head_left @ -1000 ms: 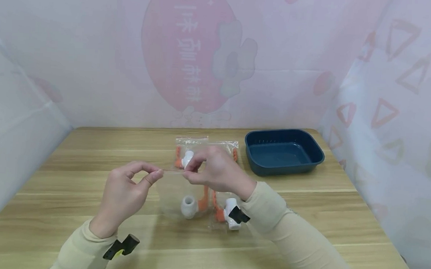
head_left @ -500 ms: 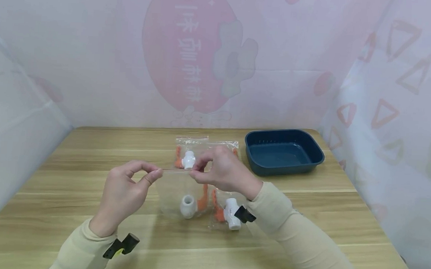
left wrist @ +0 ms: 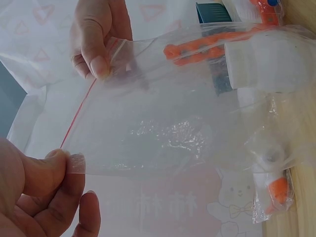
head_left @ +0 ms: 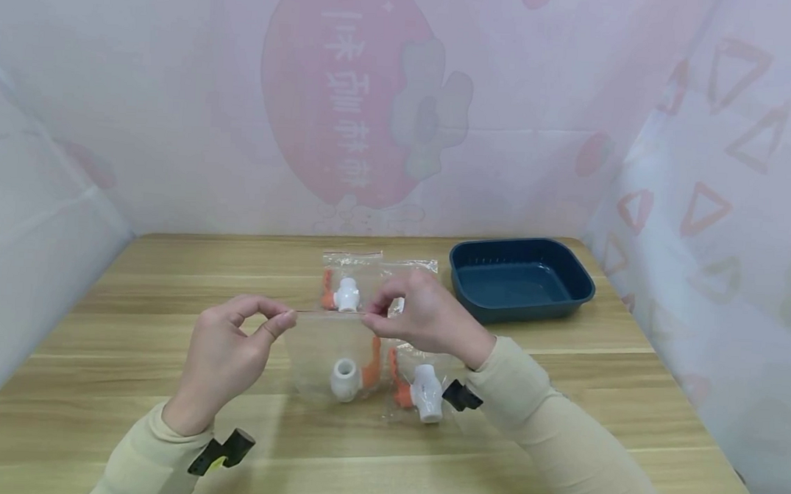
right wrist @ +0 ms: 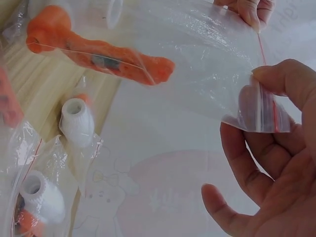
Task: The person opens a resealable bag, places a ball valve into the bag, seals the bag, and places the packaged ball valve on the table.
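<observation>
A clear zip bag [head_left: 318,347] with a red seal line stands upright, stretched between the two hands. Inside it, low down, lies a white plastic ball valve [head_left: 345,380] with an orange handle [right wrist: 108,57]. At the bag's top left corner, my left hand [head_left: 231,358] pinches the edge between thumb and forefinger. My right hand [head_left: 428,315] pinches the seal strip near the other top corner, as the right wrist view shows; its remaining fingers spread loosely behind the film. Right of this bag lies another bagged valve [head_left: 427,393].
Behind the hands lies one more bagged valve [head_left: 348,294], beside a further zip bag [head_left: 421,265] partly hidden by the right hand. A dark blue plastic basket [head_left: 518,311] stands at the table's back right. Printed cloth [head_left: 209,121] walls off the wooden table [head_left: 133,324].
My right hand has slid rightward along the bag's top edge, pinching it, from near the middle to close to the right corner. The left hand has stayed almost still.
</observation>
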{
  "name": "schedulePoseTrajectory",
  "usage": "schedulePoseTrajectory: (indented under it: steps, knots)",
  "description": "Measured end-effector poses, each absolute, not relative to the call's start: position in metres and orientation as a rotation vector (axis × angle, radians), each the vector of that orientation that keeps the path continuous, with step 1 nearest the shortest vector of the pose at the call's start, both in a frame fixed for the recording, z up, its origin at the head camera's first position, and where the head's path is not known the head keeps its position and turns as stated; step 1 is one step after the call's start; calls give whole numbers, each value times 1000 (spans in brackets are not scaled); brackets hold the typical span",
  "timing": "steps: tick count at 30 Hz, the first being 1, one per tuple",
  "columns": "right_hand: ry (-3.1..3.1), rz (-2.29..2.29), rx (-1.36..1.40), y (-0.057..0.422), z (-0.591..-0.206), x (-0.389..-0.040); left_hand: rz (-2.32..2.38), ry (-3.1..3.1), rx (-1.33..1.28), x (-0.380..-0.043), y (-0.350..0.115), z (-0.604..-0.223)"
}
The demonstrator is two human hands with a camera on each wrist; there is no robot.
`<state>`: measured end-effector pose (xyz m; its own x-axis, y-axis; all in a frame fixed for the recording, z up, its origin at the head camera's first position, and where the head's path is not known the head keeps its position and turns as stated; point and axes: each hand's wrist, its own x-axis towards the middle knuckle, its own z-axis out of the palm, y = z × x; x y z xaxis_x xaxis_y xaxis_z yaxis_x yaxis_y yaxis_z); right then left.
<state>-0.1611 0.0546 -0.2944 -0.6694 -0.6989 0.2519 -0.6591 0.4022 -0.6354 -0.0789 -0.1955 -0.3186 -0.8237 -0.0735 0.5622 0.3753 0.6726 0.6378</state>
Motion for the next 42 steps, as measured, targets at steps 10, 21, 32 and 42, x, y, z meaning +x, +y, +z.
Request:
schedulePoseTrajectory:
  steps: [10,21,32,42]
  knots:
    - [2604,-1087,-1222,65,-297,-163,-1055,-2341,-218,-78,-195,-318]
    - [2603,-1123,-1171,74,-302,-164,-1055,-2356,-208,-78,-197,-319]
    - [2601,-1150,-1153,80,-306,-166,-1029,-2366,-203,-78,-199,-320]
    - [2624,-1139,-1154,86,-309,-168,-1044,-2385,-183,-78,-199,-320]
